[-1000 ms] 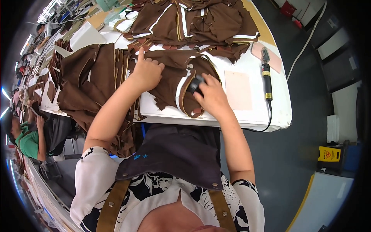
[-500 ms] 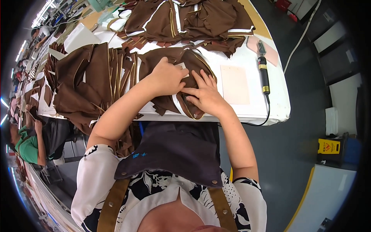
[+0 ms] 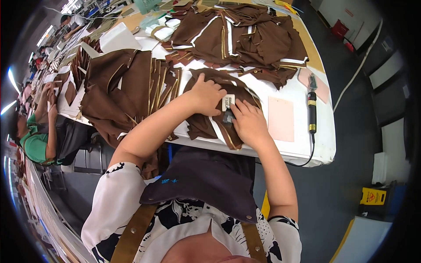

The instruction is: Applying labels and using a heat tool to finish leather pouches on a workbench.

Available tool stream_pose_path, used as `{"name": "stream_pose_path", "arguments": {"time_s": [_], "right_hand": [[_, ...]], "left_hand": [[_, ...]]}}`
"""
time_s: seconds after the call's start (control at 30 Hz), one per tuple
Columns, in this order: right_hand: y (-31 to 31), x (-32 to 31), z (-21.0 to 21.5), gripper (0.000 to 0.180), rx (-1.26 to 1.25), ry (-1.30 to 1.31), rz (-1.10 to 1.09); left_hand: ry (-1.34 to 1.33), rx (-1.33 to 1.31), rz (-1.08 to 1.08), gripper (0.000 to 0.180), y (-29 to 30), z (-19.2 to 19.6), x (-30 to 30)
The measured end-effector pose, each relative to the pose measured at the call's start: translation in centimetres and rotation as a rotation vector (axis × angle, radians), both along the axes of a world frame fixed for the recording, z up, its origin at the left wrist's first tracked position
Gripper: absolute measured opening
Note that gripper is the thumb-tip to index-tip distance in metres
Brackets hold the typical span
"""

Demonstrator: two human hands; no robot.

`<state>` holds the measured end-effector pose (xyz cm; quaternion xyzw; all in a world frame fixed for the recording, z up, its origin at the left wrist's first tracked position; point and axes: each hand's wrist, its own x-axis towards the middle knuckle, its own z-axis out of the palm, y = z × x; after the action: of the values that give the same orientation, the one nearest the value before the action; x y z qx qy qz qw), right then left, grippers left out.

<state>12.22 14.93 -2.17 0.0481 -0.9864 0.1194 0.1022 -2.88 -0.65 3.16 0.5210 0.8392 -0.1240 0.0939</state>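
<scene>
We press our left hand (image 3: 206, 94) flat on the folded brown fabric piece (image 3: 210, 118) to steady it while our right hand (image 3: 250, 122) pinches a small dark tool (image 3: 228, 116) against its pale rectangular label (image 3: 228, 101).

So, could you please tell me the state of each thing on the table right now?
Left hand: pressed flat on the brown fabric piece.
Right hand: holding a small dark tool beside a pale tag.
Brown garment pile: heaped, untouched.
Corded handheld tool: lying idle.

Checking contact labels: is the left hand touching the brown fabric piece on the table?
Touching. The head view shows the left hand pressed flat on the brown fabric piece, fingers spread over its top edge, no gap visible.
</scene>
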Motion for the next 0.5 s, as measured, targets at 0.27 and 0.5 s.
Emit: {"name": "stream_pose_path", "arguments": {"time_s": [0.27, 0.5], "right_hand": [[1.9, -5.5, -2.3, 0.033, -0.126, 0.208, -0.012], [2.3, -5.6, -2.3, 0.044, -0.031, 0.217, 0.018]], "left_hand": [[-0.01, 0.094, -0.067, 0.066, 0.6, -0.8, 0.9], [-0.051, 0.218, -0.171, 0.075, -1.7, -1.4, 0.6]]}}
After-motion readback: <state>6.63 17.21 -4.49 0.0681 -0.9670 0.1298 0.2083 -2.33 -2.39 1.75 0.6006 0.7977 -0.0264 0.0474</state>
